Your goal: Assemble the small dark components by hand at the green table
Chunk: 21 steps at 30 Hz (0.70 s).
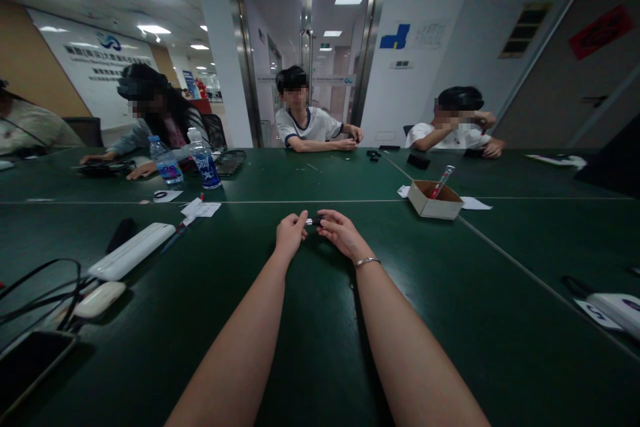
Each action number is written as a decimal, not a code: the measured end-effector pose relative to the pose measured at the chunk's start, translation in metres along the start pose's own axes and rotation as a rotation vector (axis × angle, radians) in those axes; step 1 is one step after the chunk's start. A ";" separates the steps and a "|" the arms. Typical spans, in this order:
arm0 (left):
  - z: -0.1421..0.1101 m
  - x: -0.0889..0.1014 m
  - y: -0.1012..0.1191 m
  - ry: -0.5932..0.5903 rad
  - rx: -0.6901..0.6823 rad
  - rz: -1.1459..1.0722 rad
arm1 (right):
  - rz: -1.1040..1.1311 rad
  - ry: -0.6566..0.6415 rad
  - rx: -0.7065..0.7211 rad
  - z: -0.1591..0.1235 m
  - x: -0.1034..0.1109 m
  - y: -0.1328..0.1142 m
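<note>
Just above the green table (pixel 320 320), a small black object with a shiny silver section (pixel 314 221) spans the gap between my hands. My left hand (pixel 291 236) is closed on its silver end, thumb on top. The fingers of my right hand (pixel 342 233) pinch its dark end, and a silver bracelet (pixel 367 261) circles that wrist. Fingers cover both ends, so I cannot make out exactly what kind of thing it is.
A cardboard box (pixel 434 207) holding a red-and-clear tube stands ahead right. To the left lie a white power bank (pixel 134 252), a phone (pixel 35 370) and cables. Two bottles (pixel 205 161) stand farther back. Several people sit across the table.
</note>
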<state>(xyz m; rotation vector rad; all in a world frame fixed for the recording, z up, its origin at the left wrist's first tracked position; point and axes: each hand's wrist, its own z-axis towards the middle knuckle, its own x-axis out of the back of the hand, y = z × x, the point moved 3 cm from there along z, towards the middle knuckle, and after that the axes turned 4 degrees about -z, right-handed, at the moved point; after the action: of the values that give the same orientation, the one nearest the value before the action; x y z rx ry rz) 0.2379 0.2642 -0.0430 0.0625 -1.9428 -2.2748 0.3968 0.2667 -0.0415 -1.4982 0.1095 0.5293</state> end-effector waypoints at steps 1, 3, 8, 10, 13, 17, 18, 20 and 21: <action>-0.001 0.000 0.001 -0.004 -0.001 0.005 | 0.006 -0.003 -0.003 0.000 0.000 0.000; -0.001 -0.001 0.002 -0.006 0.001 0.011 | 0.018 -0.016 -0.011 -0.001 -0.001 -0.001; 0.000 -0.002 0.000 0.020 0.038 -0.004 | 0.036 -0.035 -0.030 -0.002 -0.003 -0.002; 0.000 -0.003 -0.001 0.020 0.033 -0.003 | 0.037 -0.038 -0.033 -0.002 -0.003 -0.002; 0.000 -0.002 -0.001 0.018 0.012 0.002 | 0.034 -0.027 -0.032 -0.001 -0.002 -0.001; -0.003 -0.002 0.002 0.023 -0.007 0.015 | 0.023 0.006 -0.034 0.001 0.001 0.001; -0.003 -0.002 0.003 0.017 -0.006 0.015 | 0.021 0.012 -0.034 0.001 0.001 0.002; -0.003 -0.003 0.003 0.000 -0.008 0.008 | 0.018 0.024 -0.031 0.002 0.002 0.002; -0.002 -0.003 0.003 -0.007 -0.014 0.000 | 0.018 0.031 -0.026 0.002 0.002 0.002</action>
<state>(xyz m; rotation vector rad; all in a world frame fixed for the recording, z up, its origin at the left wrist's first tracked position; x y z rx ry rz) 0.2412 0.2618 -0.0409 0.0524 -1.9306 -2.2910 0.3976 0.2692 -0.0440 -1.5326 0.1408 0.5234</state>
